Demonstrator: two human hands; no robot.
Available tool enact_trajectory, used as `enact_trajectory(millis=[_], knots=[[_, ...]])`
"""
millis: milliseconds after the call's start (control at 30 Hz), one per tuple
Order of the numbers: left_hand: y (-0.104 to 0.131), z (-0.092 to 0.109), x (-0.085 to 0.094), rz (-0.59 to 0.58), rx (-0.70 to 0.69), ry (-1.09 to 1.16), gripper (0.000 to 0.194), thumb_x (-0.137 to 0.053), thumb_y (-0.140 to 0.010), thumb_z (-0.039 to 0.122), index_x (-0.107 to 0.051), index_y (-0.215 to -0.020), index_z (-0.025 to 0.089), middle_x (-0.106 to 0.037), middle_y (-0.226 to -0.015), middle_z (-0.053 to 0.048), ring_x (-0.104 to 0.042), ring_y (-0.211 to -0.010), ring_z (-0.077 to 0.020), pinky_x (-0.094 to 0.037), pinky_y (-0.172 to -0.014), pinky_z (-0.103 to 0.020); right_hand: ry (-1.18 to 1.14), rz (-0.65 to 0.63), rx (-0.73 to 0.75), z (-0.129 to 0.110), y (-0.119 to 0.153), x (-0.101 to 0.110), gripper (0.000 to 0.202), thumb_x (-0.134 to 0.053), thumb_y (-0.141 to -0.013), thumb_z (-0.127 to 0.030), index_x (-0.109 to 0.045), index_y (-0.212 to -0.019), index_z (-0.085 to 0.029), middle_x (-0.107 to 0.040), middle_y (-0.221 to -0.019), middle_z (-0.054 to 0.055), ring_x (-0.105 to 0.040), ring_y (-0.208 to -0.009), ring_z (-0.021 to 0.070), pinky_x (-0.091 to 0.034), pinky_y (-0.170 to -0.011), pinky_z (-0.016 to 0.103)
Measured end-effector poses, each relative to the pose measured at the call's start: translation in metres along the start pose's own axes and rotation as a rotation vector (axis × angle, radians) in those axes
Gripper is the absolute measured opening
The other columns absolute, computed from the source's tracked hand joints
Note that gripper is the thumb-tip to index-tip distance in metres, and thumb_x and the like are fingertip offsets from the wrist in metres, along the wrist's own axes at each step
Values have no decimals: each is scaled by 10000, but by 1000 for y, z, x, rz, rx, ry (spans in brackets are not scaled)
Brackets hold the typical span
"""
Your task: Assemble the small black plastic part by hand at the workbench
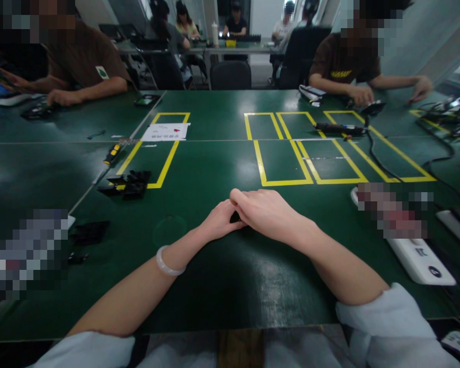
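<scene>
Both forearms rest on a green table (pixel 207 301). My left hand (pixel 223 220), below a pale bracelet (pixel 170 261) on the wrist, touches my right hand near the middle of the view. My right hand (pixel 266 212) lies over the left fingertips with its fingers bent together. A small dark gap shows between the two hands; whether anything is inside it cannot be made out. Most of the left fingers are hidden behind the right hand. Yellow tape rectangles (pixel 287 182) mark the tabletop beyond the hands.
Black parts (pixel 132 185) and a yellow-black screwdriver (pixel 113 153) lie left, near a white paper (pixel 166 132). At right are a white device (pixel 421 263), a black tool (pixel 339 129) and cables (pixel 379 158). Two people work across the table; others sit farther back.
</scene>
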State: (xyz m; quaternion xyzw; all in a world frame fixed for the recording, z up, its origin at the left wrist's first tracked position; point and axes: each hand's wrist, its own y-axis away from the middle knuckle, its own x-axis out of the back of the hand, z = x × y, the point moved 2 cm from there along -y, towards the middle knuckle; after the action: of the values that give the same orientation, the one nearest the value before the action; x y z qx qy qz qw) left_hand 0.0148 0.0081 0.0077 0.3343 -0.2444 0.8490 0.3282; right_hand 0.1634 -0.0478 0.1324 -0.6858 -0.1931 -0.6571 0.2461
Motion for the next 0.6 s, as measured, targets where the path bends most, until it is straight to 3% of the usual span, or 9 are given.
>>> enact_trajectory(millis=[267,600], knots=[[-1,4,1,-14,11,-17,323,-670,-917,475,-656,-1085,200,-699,-1171,-102,-645,-1124,-323,-520,-983,-481,1,-28,-74,11,-2,4,276,-362,-1072,-373,-556,-1046,-178,-735,-807,62,-679,-716,199,-198,-560,306],[-1,3,1,-3,-2,-42,436,-662,-921,511,-604,-1204,184,-665,-1275,-122,-609,-1208,-334,-470,-1066,-503,-134,0,-42,16,0,1,165,-402,-1026,-236,-530,-1110,-174,-733,-896,44,-644,-737,161,-252,-585,272]])
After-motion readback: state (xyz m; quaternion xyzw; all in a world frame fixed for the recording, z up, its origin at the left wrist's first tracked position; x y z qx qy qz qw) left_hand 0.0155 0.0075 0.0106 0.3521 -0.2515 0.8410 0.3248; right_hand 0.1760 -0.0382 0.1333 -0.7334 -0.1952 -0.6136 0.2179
